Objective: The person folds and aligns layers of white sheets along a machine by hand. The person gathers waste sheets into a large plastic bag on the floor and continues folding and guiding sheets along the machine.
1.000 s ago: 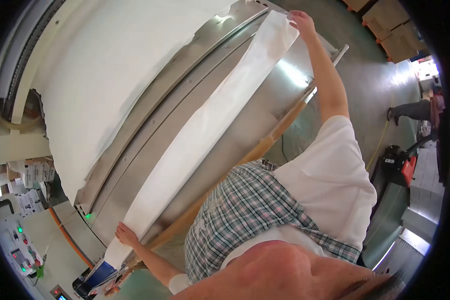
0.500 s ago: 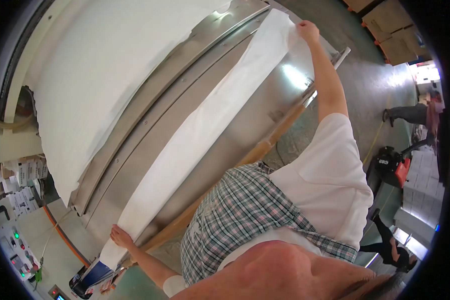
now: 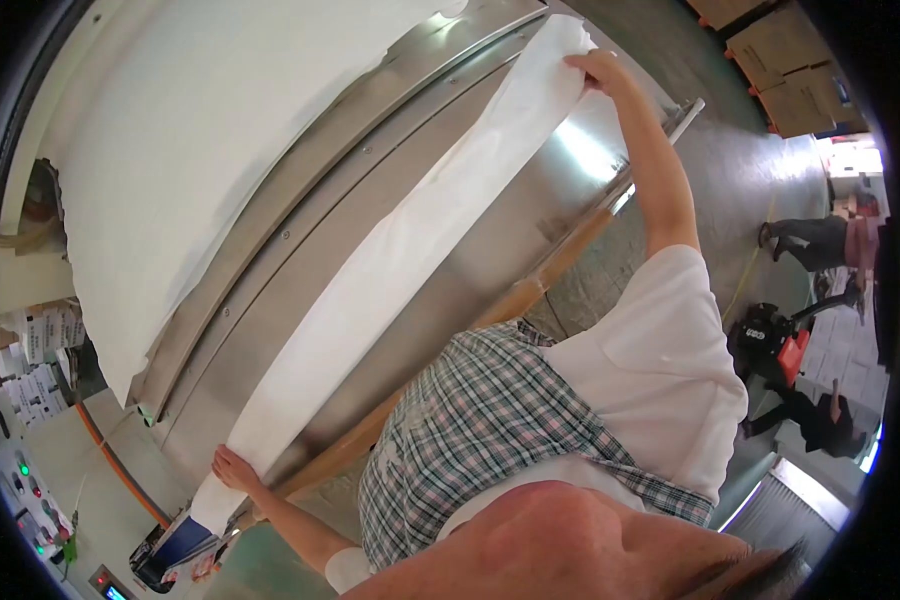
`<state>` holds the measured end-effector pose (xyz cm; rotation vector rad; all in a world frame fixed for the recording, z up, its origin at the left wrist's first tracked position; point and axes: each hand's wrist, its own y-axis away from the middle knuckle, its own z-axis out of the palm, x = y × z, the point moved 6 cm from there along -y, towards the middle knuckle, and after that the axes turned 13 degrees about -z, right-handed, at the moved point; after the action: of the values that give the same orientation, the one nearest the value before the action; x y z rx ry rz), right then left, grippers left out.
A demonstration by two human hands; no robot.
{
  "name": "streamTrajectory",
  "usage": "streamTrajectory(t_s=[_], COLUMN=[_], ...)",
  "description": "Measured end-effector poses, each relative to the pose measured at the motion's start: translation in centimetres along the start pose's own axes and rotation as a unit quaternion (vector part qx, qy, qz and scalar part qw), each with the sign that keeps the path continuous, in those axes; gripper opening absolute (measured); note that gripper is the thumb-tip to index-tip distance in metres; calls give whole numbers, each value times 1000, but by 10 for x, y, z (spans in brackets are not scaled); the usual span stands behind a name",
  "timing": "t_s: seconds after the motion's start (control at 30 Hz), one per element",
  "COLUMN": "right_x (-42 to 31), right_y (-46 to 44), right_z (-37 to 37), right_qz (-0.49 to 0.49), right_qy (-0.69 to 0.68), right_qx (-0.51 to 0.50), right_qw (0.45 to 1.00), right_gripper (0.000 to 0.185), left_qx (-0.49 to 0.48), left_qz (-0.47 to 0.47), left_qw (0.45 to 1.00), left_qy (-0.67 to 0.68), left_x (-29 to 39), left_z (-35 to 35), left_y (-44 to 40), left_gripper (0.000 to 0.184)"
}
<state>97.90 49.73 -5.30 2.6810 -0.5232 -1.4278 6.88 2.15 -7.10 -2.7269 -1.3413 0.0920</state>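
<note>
A long white strip of folded sheet material, whether cloth or paper I cannot tell, lies along a metal table. My right hand is at its far upper end, fingers over the edge and thumb beneath, closed on it. Near the lower end, my left hand grips the strip's near edge with its fingers on top. Small creases and a faint brownish mark show around the strip's middle. Beyond a raised metal ledge, a wide white sheet with a ragged edge hangs on the machine.
A wooden rail runs along the table's near side, close to my plaid apron. At lower left stands a control panel with lit buttons. Cardboard boxes, a red and black pallet jack and two people are off to the right.
My right hand has shifted slightly left and in over the strip's end, its fingers reaching further onto it. My left hand has barely moved. People in the background have moved.
</note>
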Motion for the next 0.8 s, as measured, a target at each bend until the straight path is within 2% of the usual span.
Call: streamTrajectory(t_s=[0.07,0.1,0.17,0.2,0.27,0.3,0.37,0.4,0.47,0.57,0.8], right_x=[14,27,42,38,36,28,11,15,27,8,-17], right_y=[-21,-31,-37,-33,-27,-23,-16,-20,-38,-37,-38], right_z=[-20,-21,-36,-37,-42,-49,-53,-59,-54,-55,-53], right_qz=[-87,-88,-110,-111,-80,-81,-128,-126,-67,-85,-141], right_qy=[-65,-64,31,31,-65,-66,-142,-141,-91,-30,50], right_qx=[118,118,244,245,230,230,168,171,8,-13,-88], right_qw=[987,987,963,963,968,968,967,967,994,996,985], right_gripper=[22,22,16,16,22,22,31,31,36,34,29], left_qx=[45,45,27,27,20,22,12,12,17,15,9], left_qz=[27,26,8,8,0,0,2,5,6,-39,-8], left_qw=[999,999,1000,1000,1000,1000,1000,1000,1000,999,1000], left_qy=[15,16,-2,-1,-1,0,-8,-8,-2,-17,-9], left_x=[5,9,12,11,10,11,14,13,9,15,1], left_z=[-3,-5,-8,-6,-5,-6,-8,-6,-2,-10,2], left_y=[2,4,4,3,2,3,3,1,-2,3,-2], left_gripper=[42,42,42,42,43,43,43,43,44,45,46])
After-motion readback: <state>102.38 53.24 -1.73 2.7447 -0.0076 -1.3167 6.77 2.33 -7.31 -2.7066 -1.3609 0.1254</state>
